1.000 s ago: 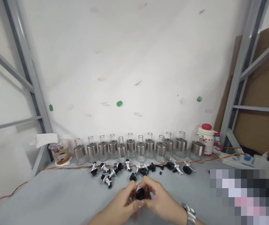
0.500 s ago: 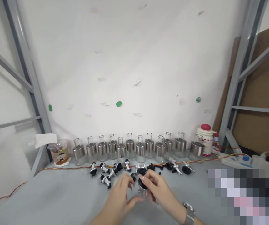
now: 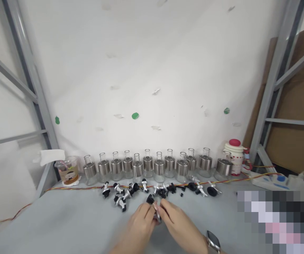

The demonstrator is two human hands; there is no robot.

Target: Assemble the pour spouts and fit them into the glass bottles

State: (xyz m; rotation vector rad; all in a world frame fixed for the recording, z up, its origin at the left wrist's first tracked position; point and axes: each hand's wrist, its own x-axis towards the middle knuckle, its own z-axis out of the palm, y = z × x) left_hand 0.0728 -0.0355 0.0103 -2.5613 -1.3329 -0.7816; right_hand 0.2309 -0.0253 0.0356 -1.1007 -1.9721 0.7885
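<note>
My left hand [image 3: 141, 221] and my right hand [image 3: 177, 219] meet at the front middle of the grey table, fingers closed around one silver-and-black bottle pourer [image 3: 158, 218]. Most of this pourer is hidden behind the fingers. Just past my left fingertips shows a black ribbed piece [image 3: 150, 199]; whether it belongs to the held part I cannot tell. Beyond the hands lie several more pourers, among them a silver one [image 3: 120, 202] to the left and one with a black disc [image 3: 212, 191] to the right. Small black parts [image 3: 172, 188] lie between them.
Several glass bottles with steel sleeves [image 3: 159, 167] stand in a row along the wall. A twisted cable [image 3: 88, 188] runs before them. A drink cup [image 3: 69, 172] is at the left, a white jar with red lid [image 3: 235, 158] and a power strip [image 3: 276, 180] at the right.
My left hand has moved in from the side and closed on the pourer, which my right hand held. The right hand has turned, palm downward, and the pourer is more hidden.
</note>
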